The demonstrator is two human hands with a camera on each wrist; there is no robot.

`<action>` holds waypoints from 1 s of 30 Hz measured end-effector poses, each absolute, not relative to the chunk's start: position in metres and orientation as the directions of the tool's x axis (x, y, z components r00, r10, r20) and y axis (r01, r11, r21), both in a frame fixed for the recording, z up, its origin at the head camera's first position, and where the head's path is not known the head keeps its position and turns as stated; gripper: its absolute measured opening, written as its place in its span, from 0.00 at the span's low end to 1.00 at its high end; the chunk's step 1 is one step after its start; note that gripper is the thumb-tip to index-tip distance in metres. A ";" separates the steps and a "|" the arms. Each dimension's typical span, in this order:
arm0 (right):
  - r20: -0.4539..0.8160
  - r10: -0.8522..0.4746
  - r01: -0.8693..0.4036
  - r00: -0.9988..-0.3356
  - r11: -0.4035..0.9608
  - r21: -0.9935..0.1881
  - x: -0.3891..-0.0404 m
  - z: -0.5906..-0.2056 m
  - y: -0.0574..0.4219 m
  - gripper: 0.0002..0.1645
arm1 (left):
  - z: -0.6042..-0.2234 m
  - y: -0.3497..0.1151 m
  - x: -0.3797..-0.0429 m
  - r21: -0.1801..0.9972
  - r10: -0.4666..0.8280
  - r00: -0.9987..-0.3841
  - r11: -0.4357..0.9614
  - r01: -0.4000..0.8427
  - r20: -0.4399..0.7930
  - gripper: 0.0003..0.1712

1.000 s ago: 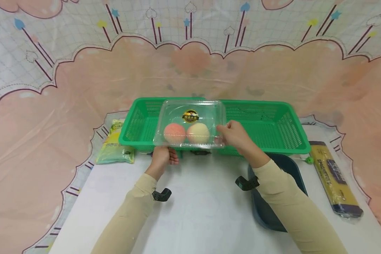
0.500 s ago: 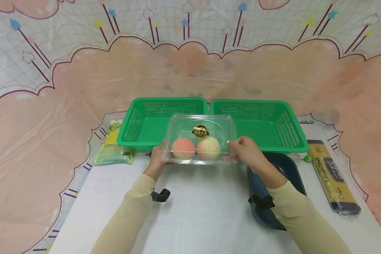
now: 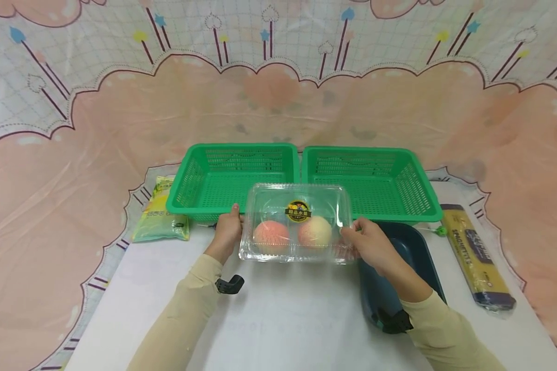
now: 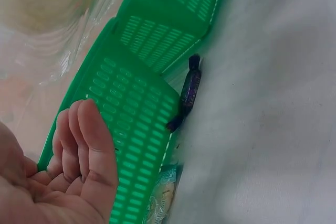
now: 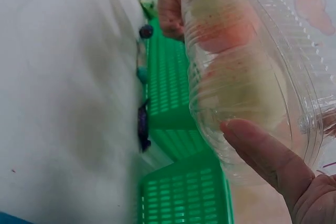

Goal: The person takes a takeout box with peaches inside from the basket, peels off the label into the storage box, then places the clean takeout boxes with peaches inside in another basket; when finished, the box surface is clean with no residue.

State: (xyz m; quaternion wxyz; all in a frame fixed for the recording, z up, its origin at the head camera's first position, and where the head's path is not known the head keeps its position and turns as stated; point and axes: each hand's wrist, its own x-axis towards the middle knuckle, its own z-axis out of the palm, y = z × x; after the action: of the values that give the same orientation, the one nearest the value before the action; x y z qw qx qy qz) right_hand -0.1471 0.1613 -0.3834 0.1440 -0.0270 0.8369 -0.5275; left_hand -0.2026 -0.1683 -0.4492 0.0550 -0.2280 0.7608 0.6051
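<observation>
A clear plastic fruit box (image 3: 274, 202) with a black and gold label is held above the table, tilted toward me. Two peaches, one pink (image 3: 271, 236) and one paler (image 3: 314, 232), lie inside it. My right hand (image 3: 375, 246) grips the box's right end, thumb on the lid side and a finger (image 5: 265, 150) stretched along the underside. At the left end, my left hand (image 3: 226, 233) is close beside the box, thumb up. The left wrist view shows its fingers (image 4: 92, 135) loosely bent with nothing between them.
Two green baskets (image 3: 243, 147) stand side by side behind the box. Right of centre is a dark blue bin (image 3: 370, 293), partly under my right arm; a spaghetti pack (image 3: 477, 257) lies beyond it. A yellow-green bag (image 3: 162, 221) lies left. A purple-wrapped sweet (image 4: 190, 92) lies by the baskets.
The fruit box has come back toward me and slightly right from over the baskets, in my right hand. My left hand has turned thumb-up and moved from below the box to its left end.
</observation>
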 end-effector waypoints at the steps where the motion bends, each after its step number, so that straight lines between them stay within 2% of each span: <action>1: -0.212 -0.193 0.106 -0.958 0.449 -0.887 -0.145 -0.384 0.162 0.14 | -0.449 -0.169 -0.203 0.901 -0.272 -0.892 0.145 -0.409 -0.361 0.35; 7: -0.196 -0.188 0.097 -0.962 0.436 -0.895 -0.128 -0.389 0.166 0.13 | -0.448 -0.169 -0.203 0.913 -0.238 -0.896 0.069 -0.402 -0.376 0.34; 11: -0.231 -0.193 0.129 -0.954 0.431 -0.893 -0.118 -0.398 0.169 0.13 | -0.447 -0.169 -0.202 0.916 -0.216 -0.898 0.038 -0.400 -0.383 0.35; 18: -0.265 -0.160 0.167 -0.951 0.458 -0.873 -0.112 -0.417 0.169 0.15 | -0.449 -0.169 -0.200 0.924 -0.162 -0.913 0.019 -0.382 -0.374 0.37; 30: -0.267 -0.128 0.178 -0.955 0.474 -0.862 -0.103 -0.430 0.165 0.15 | -0.449 -0.172 -0.200 0.926 -0.161 -0.915 0.012 -0.377 -0.371 0.38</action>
State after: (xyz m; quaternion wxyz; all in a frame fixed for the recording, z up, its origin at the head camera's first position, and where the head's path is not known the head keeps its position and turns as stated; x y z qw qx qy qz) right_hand -0.1033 0.1652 -0.4297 0.1490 0.0147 0.8455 -0.5126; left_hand -0.1998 -0.1716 -0.4490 0.0801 -0.1903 0.7068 0.6766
